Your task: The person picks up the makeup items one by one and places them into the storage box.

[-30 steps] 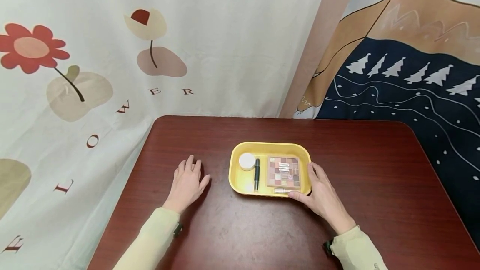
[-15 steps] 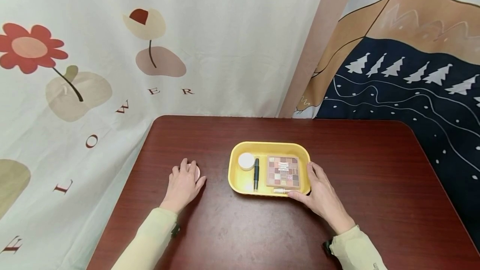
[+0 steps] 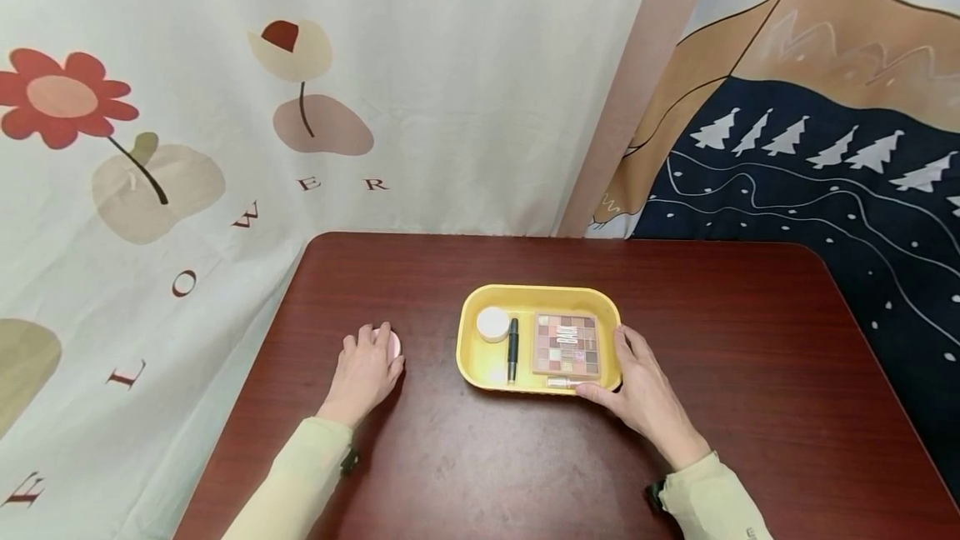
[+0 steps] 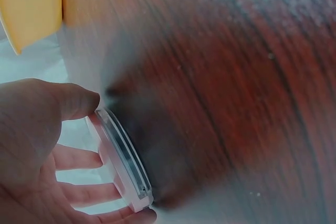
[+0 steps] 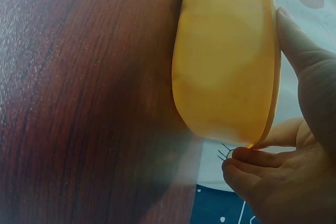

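On the left of the table my left hand [image 3: 362,373] grips a round pink compact [image 3: 393,345]. The left wrist view shows the thumb at one edge of the compact [image 4: 119,158] and the fingers at its far side; its edge has a clear layer. My right hand [image 3: 651,394] holds the right front corner of a yellow tray [image 3: 480,382], thumb on the front rim and fingers at the right side. Inside the tray lie a white round jar [image 3: 493,324], a black pen-like tube [image 3: 513,350], an eyeshadow palette [image 3: 567,344] and a small lipstick-like tube [image 3: 560,382], partly hidden by the palette.
The dark red-brown wooden table [image 3: 480,473] has rounded far corners. Behind it and to the left hangs a white curtain [image 3: 465,90] with flower prints. A dark blue cloth with white trees [image 3: 810,173] hangs at the right.
My left hand has shifted slightly left and its thumb has drawn in to the compact, which now shows beside the fingers. The right hand and the tray have stayed in place.
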